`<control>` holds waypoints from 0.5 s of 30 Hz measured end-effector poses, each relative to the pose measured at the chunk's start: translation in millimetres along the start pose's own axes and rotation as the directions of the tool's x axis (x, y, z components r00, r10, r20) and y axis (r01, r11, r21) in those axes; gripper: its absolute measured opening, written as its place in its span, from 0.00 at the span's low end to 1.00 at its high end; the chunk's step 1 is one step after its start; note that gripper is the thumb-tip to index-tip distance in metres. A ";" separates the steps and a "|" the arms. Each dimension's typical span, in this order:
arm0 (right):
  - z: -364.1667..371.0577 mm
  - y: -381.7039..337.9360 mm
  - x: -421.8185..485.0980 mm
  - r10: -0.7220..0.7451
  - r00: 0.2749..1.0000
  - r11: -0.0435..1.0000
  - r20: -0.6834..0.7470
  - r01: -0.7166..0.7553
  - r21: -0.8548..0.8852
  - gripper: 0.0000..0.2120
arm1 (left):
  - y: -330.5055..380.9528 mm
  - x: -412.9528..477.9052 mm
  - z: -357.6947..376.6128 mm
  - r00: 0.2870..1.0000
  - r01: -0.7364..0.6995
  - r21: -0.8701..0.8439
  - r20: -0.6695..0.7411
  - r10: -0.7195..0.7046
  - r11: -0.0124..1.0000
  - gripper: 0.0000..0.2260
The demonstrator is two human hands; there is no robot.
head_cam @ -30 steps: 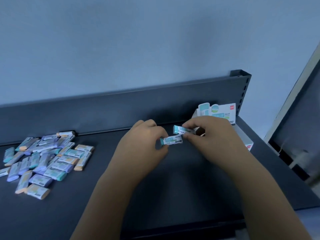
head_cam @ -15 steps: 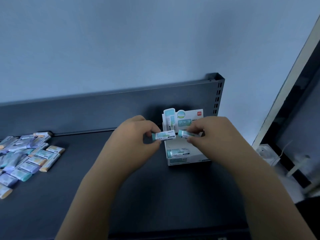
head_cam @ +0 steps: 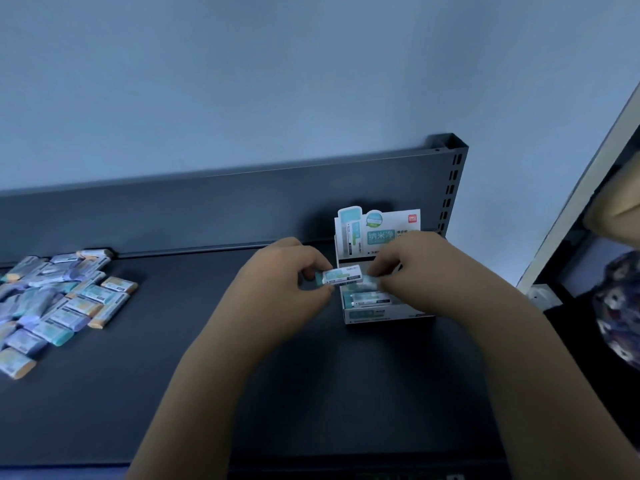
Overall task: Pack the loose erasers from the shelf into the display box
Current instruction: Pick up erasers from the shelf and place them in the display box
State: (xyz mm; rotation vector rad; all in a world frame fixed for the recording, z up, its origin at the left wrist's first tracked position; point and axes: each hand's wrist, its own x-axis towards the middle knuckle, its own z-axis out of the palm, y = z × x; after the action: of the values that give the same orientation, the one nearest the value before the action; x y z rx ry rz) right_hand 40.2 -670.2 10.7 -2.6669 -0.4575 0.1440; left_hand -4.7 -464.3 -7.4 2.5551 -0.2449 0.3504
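A white display box [head_cam: 377, 311] with a tall printed back card stands at the right end of the dark shelf [head_cam: 207, 393]. One teal eraser [head_cam: 369, 299] lies inside it. My left hand [head_cam: 284, 289] pinches a teal eraser in a white sleeve [head_cam: 341, 275] just left of the box's opening. My right hand [head_cam: 426, 271] pinches a second teal eraser [head_cam: 372, 280] over the box. The two erasers are end to end, nearly touching. A heap of loose erasers [head_cam: 59, 303] in teal, purple and orange lies at the shelf's left.
The shelf has a raised back panel [head_cam: 207, 209] and a slotted upright post [head_cam: 450, 188] at its right corner. A pale wall rises behind. Right of the shelf are a white frame edge [head_cam: 571, 209], a dark gap and patterned fabric [head_cam: 620, 306].
Both hands carried their erasers rightward to the display box, which was partly hidden behind my right hand before. The erasers went from stacked askew to lined up end to end.
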 end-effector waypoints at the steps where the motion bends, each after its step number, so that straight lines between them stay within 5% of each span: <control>1: 0.9 0.4 0.7 0.007 1.000 1.000 0.020 -0.007 0.030 0.11 | -0.6 -0.1 0.1 1.000 0.000 0.001 0.002 0.000 1.000 0.06; 11: 1.1 -2.0 1.9 0.011 0.996 0.986 0.093 -0.026 0.164 0.15 | 4.5 4.4 2.1 1.000 0.001 -0.005 0.020 -0.001 1.000 0.06; 15: -2.7 1.1 0.1 0.066 0.998 0.923 -0.018 -0.054 0.380 0.16 | 13.4 8.7 6.9 0.999 -0.007 -0.027 0.052 0.009 1.000 0.07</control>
State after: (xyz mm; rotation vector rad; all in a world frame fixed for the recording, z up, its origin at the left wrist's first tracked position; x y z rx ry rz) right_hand 41.1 -672.2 12.7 -2.2982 -0.3010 0.1894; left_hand 1.6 -480.1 -3.9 2.5400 -0.2776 0.2815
